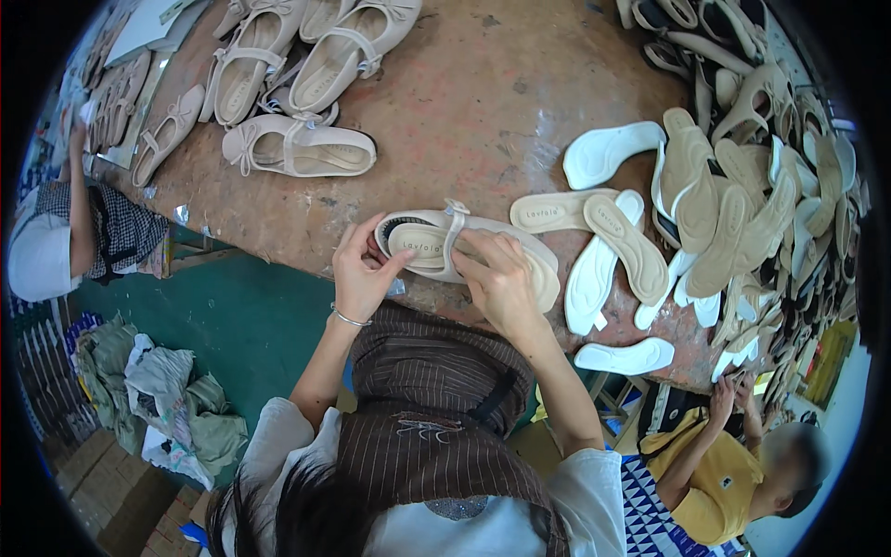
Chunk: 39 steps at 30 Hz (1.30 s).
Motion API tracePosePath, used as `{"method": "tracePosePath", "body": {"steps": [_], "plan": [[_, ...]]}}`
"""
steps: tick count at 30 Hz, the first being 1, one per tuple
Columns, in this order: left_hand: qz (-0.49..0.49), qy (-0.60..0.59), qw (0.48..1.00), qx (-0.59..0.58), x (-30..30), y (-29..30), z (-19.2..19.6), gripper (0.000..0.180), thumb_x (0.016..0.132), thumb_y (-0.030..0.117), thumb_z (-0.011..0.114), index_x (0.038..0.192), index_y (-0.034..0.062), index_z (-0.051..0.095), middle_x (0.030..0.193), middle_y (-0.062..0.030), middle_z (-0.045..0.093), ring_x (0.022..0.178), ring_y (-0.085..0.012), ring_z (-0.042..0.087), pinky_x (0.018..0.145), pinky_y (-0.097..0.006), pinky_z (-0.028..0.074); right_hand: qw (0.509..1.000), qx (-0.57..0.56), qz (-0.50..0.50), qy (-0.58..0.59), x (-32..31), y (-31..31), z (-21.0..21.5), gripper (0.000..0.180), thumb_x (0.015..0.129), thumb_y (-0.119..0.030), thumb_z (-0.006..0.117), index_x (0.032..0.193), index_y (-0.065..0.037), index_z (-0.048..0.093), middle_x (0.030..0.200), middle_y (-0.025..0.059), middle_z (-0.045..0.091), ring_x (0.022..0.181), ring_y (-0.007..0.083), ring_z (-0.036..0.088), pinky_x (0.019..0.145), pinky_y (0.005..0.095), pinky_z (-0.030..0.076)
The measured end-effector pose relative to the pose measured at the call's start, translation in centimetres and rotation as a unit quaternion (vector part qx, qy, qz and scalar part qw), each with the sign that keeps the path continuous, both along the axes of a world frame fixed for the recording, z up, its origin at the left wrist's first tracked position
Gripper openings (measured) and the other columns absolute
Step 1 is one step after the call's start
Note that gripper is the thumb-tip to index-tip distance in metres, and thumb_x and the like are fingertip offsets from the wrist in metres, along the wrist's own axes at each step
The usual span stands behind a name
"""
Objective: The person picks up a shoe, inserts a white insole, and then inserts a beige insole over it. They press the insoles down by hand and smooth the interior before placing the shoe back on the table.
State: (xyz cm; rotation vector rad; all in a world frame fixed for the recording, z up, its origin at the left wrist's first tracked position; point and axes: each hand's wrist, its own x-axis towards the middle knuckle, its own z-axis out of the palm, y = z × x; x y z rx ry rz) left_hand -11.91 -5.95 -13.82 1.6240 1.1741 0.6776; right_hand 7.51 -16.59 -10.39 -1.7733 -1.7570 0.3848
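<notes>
A beige strapped flat shoe (475,226) with a small bow lies at the table's near edge, heel to the left. Inside its heel shows a beige insole (419,244). My left hand (361,269) is closed round the heel, its thumb pressing on that insole. Curled fingers of my right hand (501,281) reach into the shoe's opening beside the strap. Under the right palm, a second beige insole (544,278) sticks out toward the toe; part of it is hidden by the hand. To the right, loose beige insoles (626,243) overlap white insole-shaped pieces (590,288).
Several matching shoes (302,153) stand at the upper left of the worn brown table (464,93). A heap of insoles and shoes (742,200) covers its right side. One person in yellow (710,464) works at the lower right, another person (60,232) at the left.
</notes>
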Motion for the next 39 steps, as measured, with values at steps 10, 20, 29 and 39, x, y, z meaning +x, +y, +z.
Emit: {"method": "tracePosePath", "body": {"steps": [10,20,29,39], "plan": [[0.008,0.005,1.000,0.008,0.1,0.8,0.6,0.048,0.072,0.014,0.087,0.114,-0.0002,0.068,0.086,-0.0039,0.055,0.058,-0.0073,0.055,0.051,-0.021,0.047,1.000,-0.013,-0.026,-0.001,-1.2,0.4,-0.2,0.027,0.069,0.002,0.068,0.096,-0.004,0.073,0.113,0.0134,0.062,0.106,0.0350,0.062,0.088,0.0422,0.053],[0.050,-0.034,0.998,-0.004,0.5,1.1,-1.2,0.038,0.072,0.010,0.086,0.104,0.0004,0.071,0.079,-0.0034,0.057,0.057,-0.0076,0.052,0.051,-0.023,0.044,0.999,-0.044,-0.008,-0.022,-1.5,2.4,-0.2,0.028,0.070,0.005,0.067,0.096,-0.003,0.072,0.111,0.0128,0.064,0.106,0.0347,0.062,0.088,0.0418,0.052],[0.081,-0.039,0.993,-0.072,1.1,1.7,-1.6,0.015,0.078,0.000,0.076,0.092,-0.0026,0.071,0.073,-0.0072,0.062,0.057,-0.0088,0.053,0.052,-0.024,0.043,0.983,-0.031,0.173,-0.057,-0.7,3.4,-0.9,0.042,0.073,-0.006,0.063,0.112,0.007,0.060,0.124,0.0123,0.062,0.097,0.0286,0.065,0.086,0.0405,0.053],[0.056,-0.014,0.998,-0.027,1.5,2.6,-0.7,0.004,0.082,-0.004,0.069,0.085,-0.0035,0.065,0.066,-0.0095,0.064,0.056,-0.0095,0.054,0.051,-0.027,0.043,0.966,-0.158,0.150,-0.138,-1.7,3.3,2.0,0.057,0.070,-0.010,0.068,0.126,-0.003,0.063,0.124,0.0114,0.065,0.108,0.0237,0.064,0.099,0.0342,0.048]]}}
